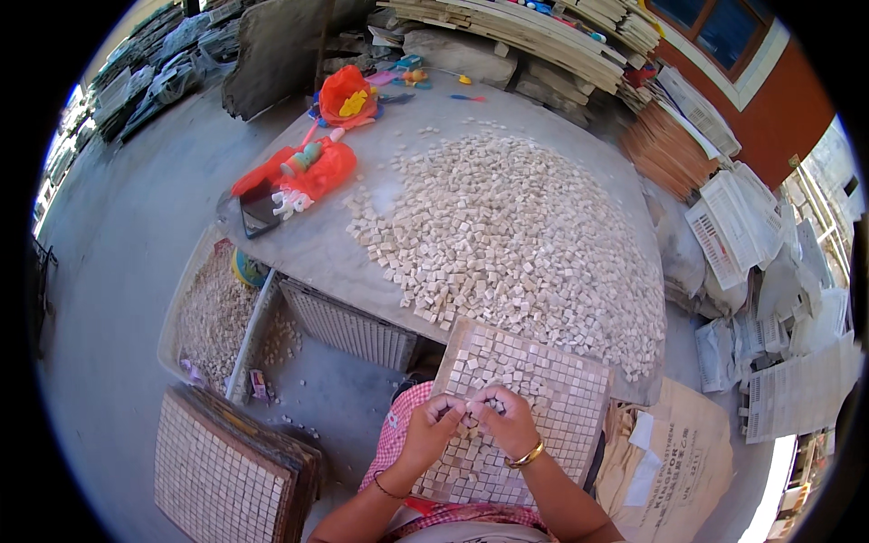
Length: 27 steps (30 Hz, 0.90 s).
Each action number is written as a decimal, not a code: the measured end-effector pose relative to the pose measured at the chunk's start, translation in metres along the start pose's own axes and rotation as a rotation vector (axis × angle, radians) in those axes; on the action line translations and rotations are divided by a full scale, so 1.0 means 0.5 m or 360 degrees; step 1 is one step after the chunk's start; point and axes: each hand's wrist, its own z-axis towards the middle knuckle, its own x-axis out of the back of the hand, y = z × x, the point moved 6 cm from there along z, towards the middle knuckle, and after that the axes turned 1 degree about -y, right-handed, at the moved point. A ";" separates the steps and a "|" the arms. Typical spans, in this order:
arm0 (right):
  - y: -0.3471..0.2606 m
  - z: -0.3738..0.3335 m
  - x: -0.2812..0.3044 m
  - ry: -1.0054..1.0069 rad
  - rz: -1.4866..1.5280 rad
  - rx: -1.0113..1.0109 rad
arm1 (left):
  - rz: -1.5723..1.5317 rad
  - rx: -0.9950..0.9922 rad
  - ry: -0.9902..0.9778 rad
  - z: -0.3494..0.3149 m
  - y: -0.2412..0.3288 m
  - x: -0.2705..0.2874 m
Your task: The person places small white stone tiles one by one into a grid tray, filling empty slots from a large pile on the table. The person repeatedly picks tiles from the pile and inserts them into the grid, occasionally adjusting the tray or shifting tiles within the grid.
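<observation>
Your left hand (439, 420) and right hand (509, 423) meet fingertip to fingertip over the tray (463, 335), seemingly pinching one small stone (469, 418); too small to confirm. Tray holds rows plus loose stones; counter (330, 271) beyond it carries your big pile (516, 235).

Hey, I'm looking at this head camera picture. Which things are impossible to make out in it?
All in the head view:
- What the left hand and right hand enclose: each curled grip hides it.
- Part of the tile board: both hands cover it.
- The count in the stone pile: pieces too small, overlapping.
- The window's top: cut off by the picture's edge.
</observation>
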 end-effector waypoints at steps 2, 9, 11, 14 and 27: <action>-0.003 0.018 0.010 0.0015 -0.0283 0.0210 | 0.0115 -0.0054 0.0129 -0.005 0.022 0.008; 0.010 0.085 -0.019 -0.0207 -0.1126 0.0612 | -0.0204 0.0021 0.0349 -0.026 0.005 0.106; 0.023 0.088 -0.032 -0.0243 -0.1181 0.0591 | -0.0221 0.0062 0.0376 -0.036 -0.002 0.115; 0.027 0.087 -0.042 -0.0216 -0.1226 0.0539 | -0.0058 0.0034 0.0418 -0.041 -0.011 0.121; 0.024 0.069 -0.049 -0.0128 -0.1481 0.0538 | 0.0113 -0.0007 0.0257 -0.015 -0.009 0.072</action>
